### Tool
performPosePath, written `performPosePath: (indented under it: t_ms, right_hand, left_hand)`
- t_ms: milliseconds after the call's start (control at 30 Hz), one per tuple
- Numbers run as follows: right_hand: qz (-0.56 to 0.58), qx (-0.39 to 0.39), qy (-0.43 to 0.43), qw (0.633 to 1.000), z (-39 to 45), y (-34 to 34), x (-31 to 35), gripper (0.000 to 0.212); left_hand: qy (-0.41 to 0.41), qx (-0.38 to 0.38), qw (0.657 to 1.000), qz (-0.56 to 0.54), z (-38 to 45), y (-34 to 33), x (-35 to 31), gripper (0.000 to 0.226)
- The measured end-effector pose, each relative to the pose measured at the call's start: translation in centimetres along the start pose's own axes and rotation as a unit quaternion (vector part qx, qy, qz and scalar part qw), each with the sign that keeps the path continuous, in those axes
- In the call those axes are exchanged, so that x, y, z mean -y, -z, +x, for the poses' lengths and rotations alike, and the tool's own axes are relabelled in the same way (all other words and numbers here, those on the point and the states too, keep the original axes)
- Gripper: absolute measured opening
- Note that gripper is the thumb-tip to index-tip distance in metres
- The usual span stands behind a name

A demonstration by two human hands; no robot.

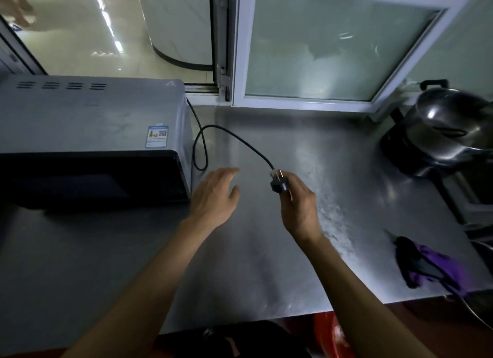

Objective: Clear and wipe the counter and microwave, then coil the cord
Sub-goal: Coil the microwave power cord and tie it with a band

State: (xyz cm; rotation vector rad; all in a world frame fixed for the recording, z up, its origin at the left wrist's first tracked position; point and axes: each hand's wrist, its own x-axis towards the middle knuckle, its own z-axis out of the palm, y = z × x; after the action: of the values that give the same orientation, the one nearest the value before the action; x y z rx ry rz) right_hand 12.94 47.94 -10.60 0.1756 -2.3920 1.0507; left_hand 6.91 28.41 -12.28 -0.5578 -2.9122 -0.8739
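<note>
On a steel counter, a microwave sits at nine o'clock. Its black cord loops from the microwave's back corner to the plug, pinched in the right hand at centre. The left hand hovers beside the microwave, fingers loosely spread. A purple cloth lies at four o'clock.

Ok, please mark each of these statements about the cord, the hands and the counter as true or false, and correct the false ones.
1. The right hand holds the plug. True.
2. The left hand grips the cord. False: it is open and holds nothing.
3. The cord is already coiled. False: it lies loose on the counter.
4. A purple cloth lies at the counter's right. True.
5. The microwave stands at the left. True.
</note>
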Motion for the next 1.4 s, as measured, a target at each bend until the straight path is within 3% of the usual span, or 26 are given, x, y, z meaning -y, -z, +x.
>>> performPosePath:
  t_ms: [267, 400, 667, 833, 1033, 1133, 1200, 1267, 1333, 1400]
  right_hand:
    - [0.002, -0.069, -0.02, 0.997, -0.7, 1.8, 5.2, 0.025]
    - [0.076, -0.107, -0.044, 0.99, -0.1, 2.3, 6.9, 0.016]
    - [0.217, -0.144, -0.071, 0.963, 1.7, 4.1, 6.9, 0.015]
    - [0.264, -0.151, -0.12, 0.945, 1.7, 4.5, 4.3, 0.015]
    - [0.3, -0.168, -0.207, 0.916, 3.8, 4.4, -0.1, 0.017]
    - [0.269, -0.114, -0.232, 0.928, 4.9, 4.2, -2.1, 0.019]
    - [0.205, -0.061, -0.186, 0.959, 5.3, 4.0, -3.6, 0.023]
    - [0.17, 0.005, -0.075, 0.983, 5.5, 3.7, -5.3, 0.03]
    - [0.09, 0.077, 0.059, 0.991, 5.7, 3.3, -7.0, 0.032]
    - [0.009, 0.123, 0.129, 0.984, 5.9, 2.9, -8.5, 0.029]
  left_hand:
    - [-0.126, -0.042, 0.99, 0.049, 0.7, 0.8, -1.7, 0.059]
    - [-0.096, -0.024, 0.991, 0.088, 1.9, 0.9, -2.4, 0.064]
    - [-0.055, -0.007, 0.992, 0.113, 5.3, 0.7, -1.8, 0.052]
    - [-0.005, -0.035, 0.989, 0.14, 6.4, -0.3, 0.0, 0.026]
    - [0.038, -0.025, 0.997, 0.062, 5.9, -0.7, 1.5, 0.02]
    - [0.054, -0.031, 0.998, 0.026, 6.2, -0.6, 0.8, 0.025]
    - [0.065, -0.047, 0.997, -0.012, 6.7, -0.4, 0.3, 0.024]
    - [0.088, -0.067, 0.993, -0.049, 7.6, -0.1, 0.0, 0.022]
    - [0.109, -0.083, 0.988, -0.065, 8.6, 0.3, -0.4, 0.022]
    - [0.126, -0.091, 0.984, -0.092, 9.4, 0.7, -1.3, 0.023]
